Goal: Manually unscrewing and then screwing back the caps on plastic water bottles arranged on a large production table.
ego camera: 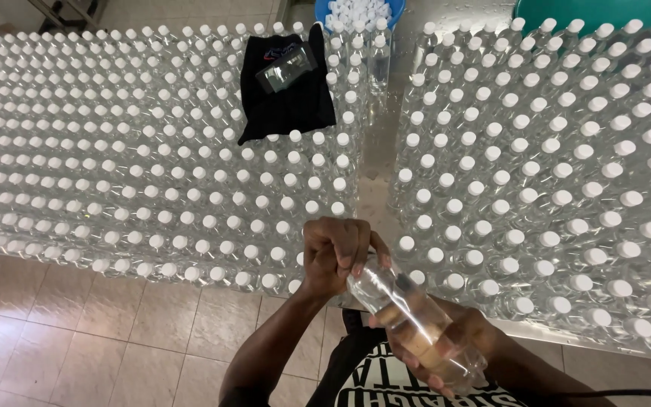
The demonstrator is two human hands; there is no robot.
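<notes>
My right hand (446,343) grips a clear plastic bottle (408,309) around its body, tilted with the neck pointing up and to the left. My left hand (334,252) is closed over the bottle's top, hiding the cap. Both hands are just off the near edge of a metal table (374,177), over the tiled floor. Right behind them stand two big blocks of upright clear bottles with white caps, one at the left (152,151) and one at the right (551,166).
A black cloth (288,98) with a clear bottle (288,66) lying on it rests on top of the left block. A blue tub of white caps (356,11) and a green container (597,11) sit at the far edge. A narrow strip of bare table separates the blocks.
</notes>
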